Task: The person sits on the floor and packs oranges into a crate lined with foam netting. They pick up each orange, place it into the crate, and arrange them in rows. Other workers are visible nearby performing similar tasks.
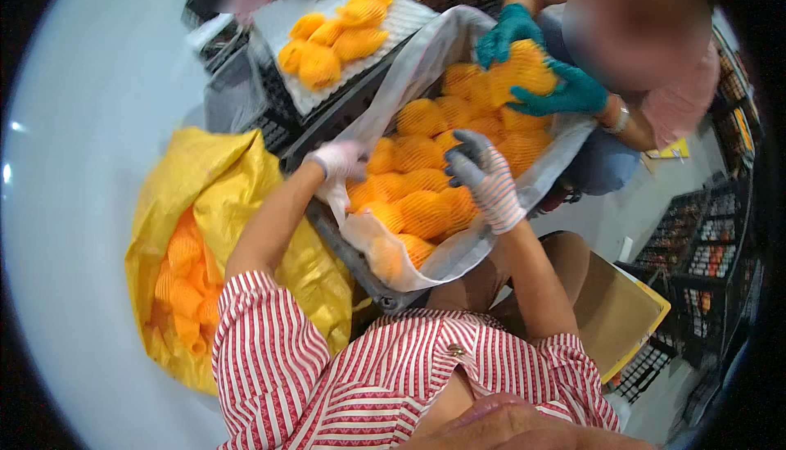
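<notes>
A dark plastic crate [344, 247] with a pale plastic liner [399, 91] stands before me, filled with rounded items in orange foam net sleeves [424, 210]. My left hand [341, 160], in a pale work glove, is at the crate's left side by the liner's edge; it is blurred, and its grip is unclear. Over the sleeved items is my right hand [476, 167], in a striped glove with grey fingertips. Its fingers are partly curled, with nothing seen held in them.
Opposite, a co-worker's teal-gloved hands [568, 91] hold a sleeved item [523, 69]. Several more lie on a white padded surface [295, 91] at upper left. A yellow sack [202, 161] of empty orange foam nets [184, 272] stands left. Black crates [675, 278] are stacked right.
</notes>
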`<state>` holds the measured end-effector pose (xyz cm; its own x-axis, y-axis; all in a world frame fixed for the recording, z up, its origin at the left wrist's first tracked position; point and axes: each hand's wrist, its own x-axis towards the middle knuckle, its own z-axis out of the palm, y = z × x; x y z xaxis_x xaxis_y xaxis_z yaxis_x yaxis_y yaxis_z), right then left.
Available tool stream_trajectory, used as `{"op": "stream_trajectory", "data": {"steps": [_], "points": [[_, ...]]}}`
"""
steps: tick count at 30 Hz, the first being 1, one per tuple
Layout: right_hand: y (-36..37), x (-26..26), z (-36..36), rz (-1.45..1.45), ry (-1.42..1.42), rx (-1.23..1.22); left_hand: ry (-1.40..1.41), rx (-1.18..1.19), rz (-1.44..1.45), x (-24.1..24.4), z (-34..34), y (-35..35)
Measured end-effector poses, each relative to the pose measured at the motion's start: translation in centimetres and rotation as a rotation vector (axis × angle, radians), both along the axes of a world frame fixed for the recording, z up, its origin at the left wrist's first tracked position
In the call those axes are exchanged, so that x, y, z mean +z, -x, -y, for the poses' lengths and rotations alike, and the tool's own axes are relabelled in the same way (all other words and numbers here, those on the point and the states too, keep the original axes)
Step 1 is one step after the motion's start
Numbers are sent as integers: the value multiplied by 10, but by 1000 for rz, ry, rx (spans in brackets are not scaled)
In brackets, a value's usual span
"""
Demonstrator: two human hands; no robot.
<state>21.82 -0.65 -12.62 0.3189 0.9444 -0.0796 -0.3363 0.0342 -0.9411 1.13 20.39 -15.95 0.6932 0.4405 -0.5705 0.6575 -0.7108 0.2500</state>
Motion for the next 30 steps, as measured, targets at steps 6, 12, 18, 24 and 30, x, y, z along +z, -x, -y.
{"op": "stream_trajectory", "data": {"steps": [6, 12, 18, 24, 30], "points": [[-8, -13, -5, 116, 53, -11, -576, -361, 605, 19, 71, -16], [-15, -27, -5, 155, 29, 21, -191, -59, 321, -31, 46, -6], [-15, -23, -4, 294, 39, -11, -782, 249, 288, 11, 4, 21], [-15, -20, -2, 342, -16, -21, -1108, 227, 830, 28, 14, 34], [-15, -18, 0, 263, -12, -16, -226, -326, 199, 7, 60, -20]]}}
